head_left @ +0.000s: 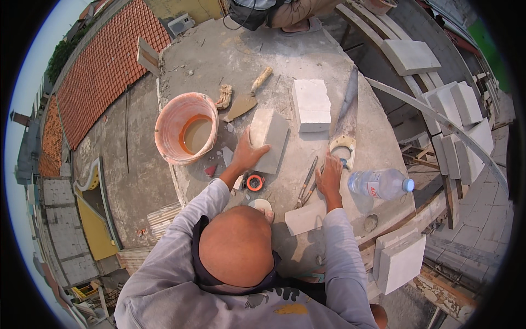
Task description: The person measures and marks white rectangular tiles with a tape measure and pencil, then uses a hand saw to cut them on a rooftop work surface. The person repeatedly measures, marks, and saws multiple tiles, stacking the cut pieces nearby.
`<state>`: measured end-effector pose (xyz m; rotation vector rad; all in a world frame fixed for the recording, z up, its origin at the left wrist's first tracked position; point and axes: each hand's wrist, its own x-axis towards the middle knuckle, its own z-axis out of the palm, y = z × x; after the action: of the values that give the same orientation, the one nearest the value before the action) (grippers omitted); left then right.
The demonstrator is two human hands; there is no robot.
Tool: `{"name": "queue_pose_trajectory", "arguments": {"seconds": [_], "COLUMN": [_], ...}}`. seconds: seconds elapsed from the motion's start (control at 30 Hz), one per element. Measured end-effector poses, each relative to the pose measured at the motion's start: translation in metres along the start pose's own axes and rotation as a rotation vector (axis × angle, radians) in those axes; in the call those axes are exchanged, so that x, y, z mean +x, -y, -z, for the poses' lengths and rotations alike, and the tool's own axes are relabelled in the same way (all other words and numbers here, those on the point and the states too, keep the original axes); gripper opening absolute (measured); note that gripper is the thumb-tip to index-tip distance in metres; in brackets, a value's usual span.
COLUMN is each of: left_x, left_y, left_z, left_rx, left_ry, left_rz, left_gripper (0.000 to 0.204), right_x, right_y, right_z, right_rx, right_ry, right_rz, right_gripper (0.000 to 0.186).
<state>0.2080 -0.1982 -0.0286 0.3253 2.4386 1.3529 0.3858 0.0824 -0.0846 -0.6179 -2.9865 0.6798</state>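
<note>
In the head view, a pale grey, box-shaped building block (274,137) is seen over the rough grey concrete slab (230,63), between a pink plastic bucket (169,123) with murky water and a bright white stone-like block (311,104). Whether it is set flat down or tipped up a bit cannot be told.

The block is grasped by the left grip (248,155): its near left side is hugged by the fingers, and the thumb is laid across the front. The right grip (329,178) is placed beside the cream handle of a long, wide metal saw (349,104). Whether the handle is held or just touched cannot be told.

The grey block is judged to be hard and stiff, so it should not be bent or squashed by a squeeze. Some weight is to be expected, though it cannot be known from looking. Its face looks dusty, so a little slipping may be felt. The corners are likely to be chipped if bumped. It is best held by its two long, flat sides, near the middle, with sharp edges and corners left alone.
</note>
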Motion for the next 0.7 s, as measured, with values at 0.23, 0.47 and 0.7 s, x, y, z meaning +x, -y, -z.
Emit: {"name": "queue_pose_trajectory", "arguments": {"seconds": [0.23,0.47,0.7], "left_x": [-0.002,-0.009,-0.018], "left_y": [-0.001,-0.02,-0.045], "left_z": [0.001,-0.004,-0.018], "left_rx": [-0.063,0.087,0.113], "left_ry": [0.022,-0.057,-0.104], "left_rz": [0.048,0.089,0.07], "left_gripper": [0.115,0.111,0.105], "right_x": [-0.002,-0.001,-0.004], "right_y": [-0.002,0.0,-0.009], "right_z": [-0.003,-0.004,-0.002], "right_rx": [-0.005,-0.018,0.078], "right_ry": [-0.028,-0.021,-0.032], "right_rz": [0.004,-0.015,0.007], "right_gripper": [0.091,0.092,0.089]}}
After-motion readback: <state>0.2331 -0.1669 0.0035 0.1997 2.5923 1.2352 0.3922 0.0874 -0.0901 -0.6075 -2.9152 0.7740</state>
